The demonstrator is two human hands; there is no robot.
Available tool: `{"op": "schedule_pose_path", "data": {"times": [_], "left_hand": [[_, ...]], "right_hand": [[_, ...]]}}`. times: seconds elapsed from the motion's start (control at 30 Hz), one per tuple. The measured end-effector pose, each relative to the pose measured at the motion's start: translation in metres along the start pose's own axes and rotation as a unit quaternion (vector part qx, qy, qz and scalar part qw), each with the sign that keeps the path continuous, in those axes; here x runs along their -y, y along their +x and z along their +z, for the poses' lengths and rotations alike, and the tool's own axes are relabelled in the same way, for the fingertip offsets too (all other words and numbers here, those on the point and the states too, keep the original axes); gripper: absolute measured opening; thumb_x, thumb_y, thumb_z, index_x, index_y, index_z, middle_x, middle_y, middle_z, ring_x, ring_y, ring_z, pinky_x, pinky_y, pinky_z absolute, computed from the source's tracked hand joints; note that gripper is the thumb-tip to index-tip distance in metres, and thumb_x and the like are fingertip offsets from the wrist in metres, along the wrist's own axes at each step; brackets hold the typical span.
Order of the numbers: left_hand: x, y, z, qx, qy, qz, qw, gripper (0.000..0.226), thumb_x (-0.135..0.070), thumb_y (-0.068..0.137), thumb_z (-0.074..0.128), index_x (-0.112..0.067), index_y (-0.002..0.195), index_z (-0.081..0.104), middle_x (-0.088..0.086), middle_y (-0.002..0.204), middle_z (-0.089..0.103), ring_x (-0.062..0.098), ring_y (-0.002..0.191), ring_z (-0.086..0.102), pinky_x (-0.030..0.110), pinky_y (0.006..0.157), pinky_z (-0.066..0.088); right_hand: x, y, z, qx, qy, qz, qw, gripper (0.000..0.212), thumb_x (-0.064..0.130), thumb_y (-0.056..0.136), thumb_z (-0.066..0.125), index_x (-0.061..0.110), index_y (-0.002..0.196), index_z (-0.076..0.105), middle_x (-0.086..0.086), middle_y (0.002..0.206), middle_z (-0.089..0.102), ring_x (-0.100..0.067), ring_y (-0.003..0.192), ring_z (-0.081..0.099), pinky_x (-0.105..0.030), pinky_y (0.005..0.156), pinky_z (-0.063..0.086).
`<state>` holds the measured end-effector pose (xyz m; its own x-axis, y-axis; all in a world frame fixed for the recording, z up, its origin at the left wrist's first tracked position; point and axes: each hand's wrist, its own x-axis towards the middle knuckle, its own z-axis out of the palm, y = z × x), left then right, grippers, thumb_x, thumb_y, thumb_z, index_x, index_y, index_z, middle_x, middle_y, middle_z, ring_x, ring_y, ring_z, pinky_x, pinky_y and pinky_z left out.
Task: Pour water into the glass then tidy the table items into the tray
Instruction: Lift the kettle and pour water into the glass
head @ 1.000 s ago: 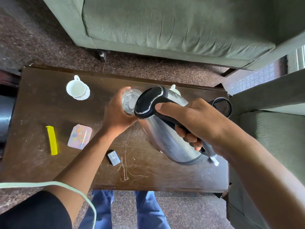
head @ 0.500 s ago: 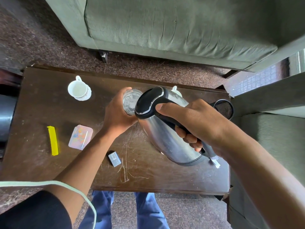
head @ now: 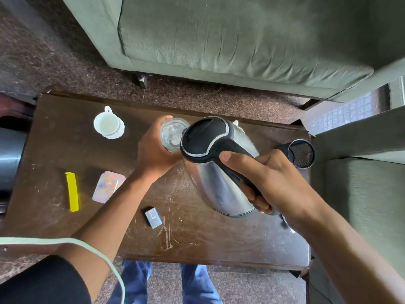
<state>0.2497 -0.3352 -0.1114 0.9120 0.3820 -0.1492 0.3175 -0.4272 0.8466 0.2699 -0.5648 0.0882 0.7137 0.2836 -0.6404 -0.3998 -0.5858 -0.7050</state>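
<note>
My right hand grips the black handle of a steel kettle, which is tilted with its black lid end over a clear glass. My left hand is wrapped around that glass and holds it upright above the brown table. The kettle's spout is hidden behind the lid. On the table lie a white cup on a saucer, a yellow strip, a pastel card case and a small grey box. No tray is in view.
A black mesh strainer rests at the table's right edge. A green sofa stands beyond the table and a green seat to the right. A dark metal object sits at the left. My legs are under the near edge.
The kettle and glass have stayed together, with the kettle tipping slightly more toward the glass. Table items have not moved.
</note>
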Motion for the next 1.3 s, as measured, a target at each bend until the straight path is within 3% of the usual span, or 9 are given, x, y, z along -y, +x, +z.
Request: {"op": "schedule_pose_path", "data": {"times": [0.17, 0.27, 0.63, 0.7, 0.8, 0.87, 1.0, 1.2, 1.3], "left_hand": [[0.001, 0.004, -0.002, -0.016, -0.009, 0.001, 1.0, 0.093, -0.064, 0.059, 0.079, -0.03, 0.144, 0.059, -0.027, 0.126, 0.069, -0.011, 0.115, 0.065, 0.023, 0.106, 0.052], [0.004, 0.006, 0.001, -0.021, -0.007, 0.009, 1.0, 0.093, -0.065, 0.061, 0.081, -0.026, 0.144, 0.06, -0.015, 0.132, 0.072, 0.008, 0.124, 0.07, 0.04, 0.111, 0.056], [0.037, 0.018, 0.022, -0.038, 0.033, 0.002, 0.999, 0.098, -0.053, 0.065, 0.103, -0.027, 0.144, 0.052, -0.008, 0.133, 0.071, 0.012, 0.12, 0.071, 0.042, 0.103, 0.061], [0.041, 0.02, 0.024, -0.035, 0.031, 0.001, 0.999, 0.099, -0.054, 0.065, 0.103, -0.027, 0.144, 0.051, -0.008, 0.133, 0.07, 0.011, 0.12, 0.07, 0.038, 0.104, 0.06], [0.044, 0.021, 0.026, -0.035, 0.042, 0.005, 0.999, 0.098, -0.056, 0.065, 0.102, -0.028, 0.144, 0.051, -0.01, 0.132, 0.07, 0.005, 0.117, 0.068, 0.006, 0.096, 0.05], [0.044, 0.022, 0.027, -0.033, 0.049, 0.009, 0.998, 0.098, -0.054, 0.066, 0.103, -0.026, 0.145, 0.052, -0.009, 0.132, 0.07, 0.005, 0.116, 0.067, -0.002, 0.091, 0.043], [0.046, 0.025, 0.03, -0.035, 0.046, 0.019, 0.998, 0.097, -0.05, 0.066, 0.104, -0.02, 0.143, 0.054, -0.004, 0.132, 0.071, 0.011, 0.119, 0.071, 0.028, 0.101, 0.059], [0.055, 0.025, 0.03, -0.027, 0.048, 0.018, 0.998, 0.095, -0.056, 0.069, 0.101, -0.025, 0.143, 0.052, -0.006, 0.13, 0.068, 0.011, 0.115, 0.071, 0.04, 0.098, 0.062], [0.056, 0.026, 0.028, -0.009, 0.058, 0.018, 0.998, 0.103, -0.065, 0.073, 0.094, -0.028, 0.155, 0.043, -0.006, 0.144, 0.061, 0.014, 0.13, 0.064, 0.044, 0.108, 0.058]], "right_hand": [[-0.015, -0.004, -0.002, -0.004, 0.027, -0.047, 0.999, 0.076, 0.065, 0.081, 0.064, 0.002, 0.045, 0.042, -0.01, 0.038, 0.034, -0.021, 0.041, 0.032, -0.031, 0.048, 0.033], [-0.019, -0.007, -0.005, -0.013, 0.066, -0.066, 0.996, 0.081, 0.066, 0.08, 0.063, -0.004, 0.045, 0.041, -0.025, 0.041, 0.029, -0.034, 0.043, 0.027, -0.049, 0.05, 0.028], [-0.025, -0.002, -0.008, -0.061, 0.178, -0.131, 0.973, 0.076, 0.071, 0.073, 0.073, 0.008, 0.041, 0.044, -0.002, 0.036, 0.034, -0.021, 0.036, 0.028, -0.029, 0.049, 0.028], [-0.023, -0.002, -0.009, -0.065, 0.186, -0.135, 0.971, 0.075, 0.071, 0.073, 0.073, 0.009, 0.042, 0.044, 0.001, 0.036, 0.036, -0.022, 0.036, 0.029, -0.032, 0.048, 0.027], [-0.023, -0.001, -0.011, -0.072, 0.19, -0.143, 0.969, 0.074, 0.064, 0.079, 0.07, 0.005, 0.043, 0.044, 0.001, 0.035, 0.036, -0.023, 0.035, 0.03, -0.039, 0.047, 0.025], [-0.024, 0.0, -0.012, -0.074, 0.19, -0.146, 0.968, 0.072, 0.059, 0.083, 0.066, 0.004, 0.042, 0.043, -0.001, 0.035, 0.036, -0.023, 0.035, 0.029, -0.043, 0.046, 0.025], [-0.024, 0.001, -0.011, -0.067, 0.194, -0.15, 0.967, 0.082, 0.07, 0.079, 0.068, 0.001, 0.042, 0.042, -0.002, 0.034, 0.036, -0.025, 0.036, 0.029, -0.043, 0.047, 0.025], [-0.021, 0.004, -0.007, -0.064, 0.188, -0.152, 0.968, 0.086, 0.077, 0.076, 0.067, 0.001, 0.042, 0.043, -0.002, 0.033, 0.035, -0.026, 0.036, 0.028, -0.033, 0.049, 0.027], [-0.014, 0.006, -0.002, -0.058, 0.179, -0.155, 0.97, 0.087, 0.078, 0.076, 0.066, 0.001, 0.042, 0.043, 0.0, 0.033, 0.035, -0.025, 0.036, 0.028, -0.032, 0.048, 0.027]]}}
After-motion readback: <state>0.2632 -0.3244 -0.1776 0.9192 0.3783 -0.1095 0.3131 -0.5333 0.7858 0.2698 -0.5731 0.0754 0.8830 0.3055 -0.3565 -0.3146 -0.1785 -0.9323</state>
